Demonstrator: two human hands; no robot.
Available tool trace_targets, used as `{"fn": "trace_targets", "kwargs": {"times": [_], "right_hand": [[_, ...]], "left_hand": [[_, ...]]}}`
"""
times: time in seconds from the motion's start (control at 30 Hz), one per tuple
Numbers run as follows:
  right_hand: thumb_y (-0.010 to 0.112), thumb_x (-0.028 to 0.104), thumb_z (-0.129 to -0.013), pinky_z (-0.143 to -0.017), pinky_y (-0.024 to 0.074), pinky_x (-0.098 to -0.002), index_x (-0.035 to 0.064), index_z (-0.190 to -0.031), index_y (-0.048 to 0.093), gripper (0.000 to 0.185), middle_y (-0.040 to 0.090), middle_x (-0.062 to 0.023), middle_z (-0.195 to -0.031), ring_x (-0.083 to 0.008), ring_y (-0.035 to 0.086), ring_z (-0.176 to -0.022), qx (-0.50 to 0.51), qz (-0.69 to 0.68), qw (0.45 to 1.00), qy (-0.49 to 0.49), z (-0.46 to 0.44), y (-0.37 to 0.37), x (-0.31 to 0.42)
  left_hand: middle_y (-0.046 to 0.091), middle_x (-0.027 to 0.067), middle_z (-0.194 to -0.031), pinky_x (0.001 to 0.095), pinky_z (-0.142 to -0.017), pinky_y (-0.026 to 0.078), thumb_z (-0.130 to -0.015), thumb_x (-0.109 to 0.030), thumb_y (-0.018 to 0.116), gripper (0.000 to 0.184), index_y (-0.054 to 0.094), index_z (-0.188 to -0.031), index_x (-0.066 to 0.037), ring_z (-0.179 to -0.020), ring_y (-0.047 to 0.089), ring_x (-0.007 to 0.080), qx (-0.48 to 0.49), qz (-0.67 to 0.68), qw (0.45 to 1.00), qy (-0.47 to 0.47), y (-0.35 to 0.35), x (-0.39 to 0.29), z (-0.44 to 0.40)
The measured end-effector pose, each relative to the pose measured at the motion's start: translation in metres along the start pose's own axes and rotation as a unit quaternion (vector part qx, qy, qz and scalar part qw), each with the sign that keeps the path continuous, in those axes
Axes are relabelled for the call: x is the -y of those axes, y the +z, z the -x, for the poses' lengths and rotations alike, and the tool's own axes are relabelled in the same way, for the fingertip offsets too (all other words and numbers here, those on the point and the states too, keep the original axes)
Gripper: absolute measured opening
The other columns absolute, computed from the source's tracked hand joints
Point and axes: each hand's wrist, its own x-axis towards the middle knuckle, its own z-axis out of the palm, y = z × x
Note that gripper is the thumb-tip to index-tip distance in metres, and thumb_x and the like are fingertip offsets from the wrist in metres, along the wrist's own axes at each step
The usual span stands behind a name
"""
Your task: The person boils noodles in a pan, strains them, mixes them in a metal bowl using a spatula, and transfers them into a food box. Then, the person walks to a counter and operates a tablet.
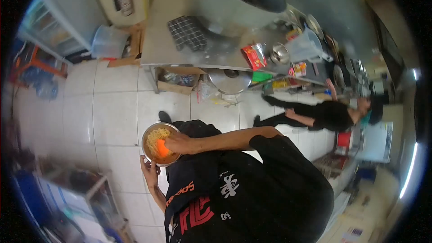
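A round metal bowl (pixel 145 137) of pale yellow noodles (pixel 157 136) is held in front of my body. My left hand (pixel 150 171) grips its rim from the lower left, with the fingers partly hidden beneath the bowl. Closed over the bowl's right side, my right hand (pixel 179 143) holds an orange spatula (pixel 162 149). Its broad end is down among the noodles, and its handle is hidden by my fingers.
A steel worktable (pixel 157 47) carries a checked oven mitt (pixel 186 33), a red packet (pixel 255 56) and a clear plastic jug (pixel 306 45). A cardboard box (pixel 175 87) and round metal lid (pixel 230 81) sit below. A co-worker (pixel 330 115) in black stands to the right.
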Motion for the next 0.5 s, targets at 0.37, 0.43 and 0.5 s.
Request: {"fn": "trace_targets", "kwargs": {"times": [0.37, 0.43, 0.5], "right_hand": [[0.058, 0.01, -0.065, -0.059, 0.0502, -0.0407, -0.0023, -0.068, 0.061, 0.013, 0.061, -0.0183, -0.073, -0.0313, 0.062, -0.068, -0.062, -0.096, 0.971, 0.209, -0.095, -0.017, -0.042], [0.057, 0.009, -0.067, -0.06, 0.0505, -0.0407, -0.0018, -0.072, 0.063, 0.013, 0.061, -0.0189, -0.073, -0.031, 0.062, -0.073, -0.135, -0.071, 0.973, 0.174, -0.124, -0.007, -0.043], [0.056, 0.009, -0.069, -0.06, 0.0506, -0.0401, -0.0013, -0.072, 0.063, 0.013, 0.061, -0.0193, -0.072, -0.0309, 0.062, -0.077, -0.134, -0.007, 0.985, 0.112, -0.142, -0.007, -0.044]], "left_hand": [[0.048, 0.0013, -0.064, 0.0187, -0.033, 0.024, -0.087, -0.006, 0.052, 0.035, 0.034, -0.116, -0.005, -0.039, 0.036, 0.0044, 0.116, -0.093, 0.989, -0.024, -0.068, -0.086, -0.143], [0.048, 0.0015, -0.064, 0.0187, -0.033, 0.024, -0.087, -0.007, 0.053, 0.032, 0.035, -0.113, -0.006, -0.039, 0.036, 0.0043, 0.144, -0.081, 0.986, -0.014, -0.075, -0.097, -0.162], [0.049, 0.0017, -0.063, 0.0186, -0.033, 0.024, -0.087, -0.007, 0.053, 0.028, 0.036, -0.11, -0.007, -0.039, 0.035, 0.0042, 0.16, -0.073, 0.984, 0.0, -0.087, -0.111, -0.175]]}}
